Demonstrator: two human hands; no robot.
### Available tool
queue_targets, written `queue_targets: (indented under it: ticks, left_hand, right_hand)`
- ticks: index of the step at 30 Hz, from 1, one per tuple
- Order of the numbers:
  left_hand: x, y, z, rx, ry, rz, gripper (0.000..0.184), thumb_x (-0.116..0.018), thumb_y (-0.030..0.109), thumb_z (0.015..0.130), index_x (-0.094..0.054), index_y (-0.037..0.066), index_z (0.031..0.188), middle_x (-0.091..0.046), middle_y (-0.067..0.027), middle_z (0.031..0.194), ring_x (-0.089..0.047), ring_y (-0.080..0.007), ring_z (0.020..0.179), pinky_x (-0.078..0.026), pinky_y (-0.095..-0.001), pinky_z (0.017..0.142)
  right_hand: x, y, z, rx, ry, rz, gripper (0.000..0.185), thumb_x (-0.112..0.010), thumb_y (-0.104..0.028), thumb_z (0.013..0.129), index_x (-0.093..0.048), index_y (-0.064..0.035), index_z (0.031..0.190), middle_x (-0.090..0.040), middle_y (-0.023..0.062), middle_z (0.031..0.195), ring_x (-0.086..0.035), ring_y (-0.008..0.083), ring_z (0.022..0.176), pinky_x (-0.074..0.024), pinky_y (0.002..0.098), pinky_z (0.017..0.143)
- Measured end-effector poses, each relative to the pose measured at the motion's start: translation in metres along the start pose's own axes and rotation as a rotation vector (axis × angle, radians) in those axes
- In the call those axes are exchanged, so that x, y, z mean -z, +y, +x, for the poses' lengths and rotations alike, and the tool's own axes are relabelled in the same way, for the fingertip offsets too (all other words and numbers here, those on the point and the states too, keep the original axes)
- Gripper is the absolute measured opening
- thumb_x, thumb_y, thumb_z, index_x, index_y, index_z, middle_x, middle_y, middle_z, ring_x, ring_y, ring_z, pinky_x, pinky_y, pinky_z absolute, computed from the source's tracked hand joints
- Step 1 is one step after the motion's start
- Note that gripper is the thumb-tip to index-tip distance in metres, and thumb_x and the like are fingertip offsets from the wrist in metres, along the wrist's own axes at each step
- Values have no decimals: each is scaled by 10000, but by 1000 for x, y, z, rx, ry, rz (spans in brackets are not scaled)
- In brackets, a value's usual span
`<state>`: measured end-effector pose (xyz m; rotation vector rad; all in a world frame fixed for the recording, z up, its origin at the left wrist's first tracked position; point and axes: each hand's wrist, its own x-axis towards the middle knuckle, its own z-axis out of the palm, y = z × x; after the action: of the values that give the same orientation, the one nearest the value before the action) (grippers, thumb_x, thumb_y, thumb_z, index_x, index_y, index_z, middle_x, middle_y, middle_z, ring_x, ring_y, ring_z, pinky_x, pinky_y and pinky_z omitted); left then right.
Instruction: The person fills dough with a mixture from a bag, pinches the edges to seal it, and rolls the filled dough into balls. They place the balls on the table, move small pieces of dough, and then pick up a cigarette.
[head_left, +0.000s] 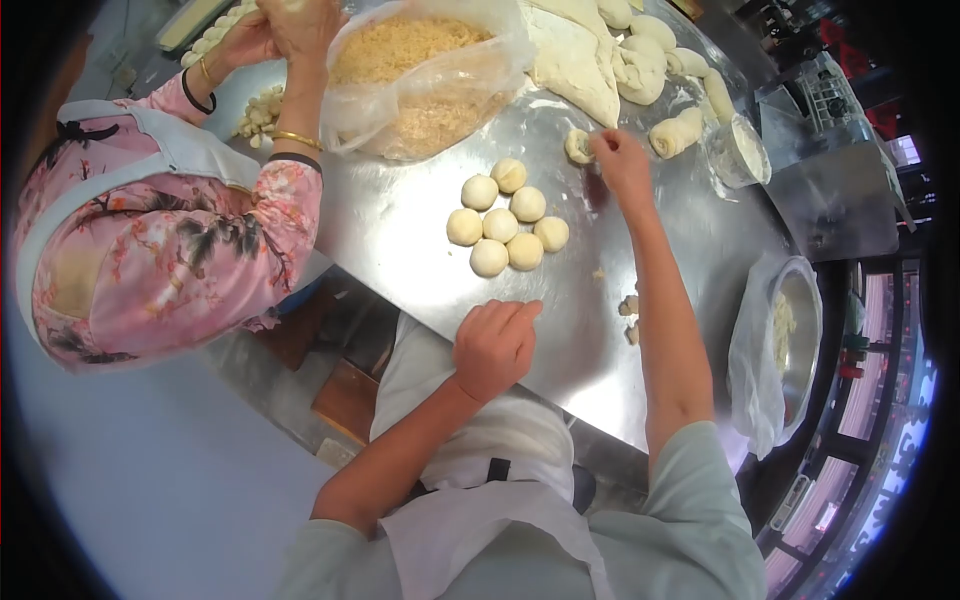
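My right hand (622,165) is stretched out over the steel table (400,210), its fingers pinched at a small piece of dough (578,146). Near the table's front edge rests my left hand (495,350), fingers curled, with nothing visible in it. Between the two hands and further left, several round dough balls (500,226) sit close together on the metal. A flat sheet of dough (572,60) lies just beyond my right hand, and a rolled piece of dough (677,133) is to its right.
At the left a co-worker (200,210) in a floral top leans over the table. A plastic bag of crumbly filling (410,60) stands beside them. More dough (640,68) lies at the back, with a white tub (738,152) and a plastic-lined steel bowl (798,340) at the right.
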<state>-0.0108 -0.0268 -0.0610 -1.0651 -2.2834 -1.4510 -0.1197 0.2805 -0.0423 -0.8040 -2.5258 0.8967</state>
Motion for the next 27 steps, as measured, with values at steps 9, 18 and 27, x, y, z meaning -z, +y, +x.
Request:
queue_targets:
  ticks: [9,18,27]
  left_hand:
    - [21,1,16,356,-105,-427,237,-663,34,929,-716,6,1158,-726,-101,987,-696,-218,875,-547,-373,803]
    - [74,-29,130,921,-1,-1453,567,-430,369,1141,-345,1,1563,-484,-139,1511,-530,-229,1356,-442,-429,1166]
    - [88,-52,97,1217,87,-1505,482,-468,298,1133,-413,8,1515,-561,-171,1446,-559,-231,1299,-444,-392,1103]
  right_hand:
    - [-16,-35,-27,44,-108,354,324,-799,-109,842,-551,-29,1035,-634,42,857,-571,146,750,-499,321,718]
    - [16,-177,-62,118,-879,595,283,-796,-69,876,-629,-58,1104,-704,14,997,-657,96,923,-538,266,827]
    - [-86,-195,101,480,-345,234,328,-739,-213,947,-730,-37,1223,-745,124,1145,-704,194,999,-544,319,923]
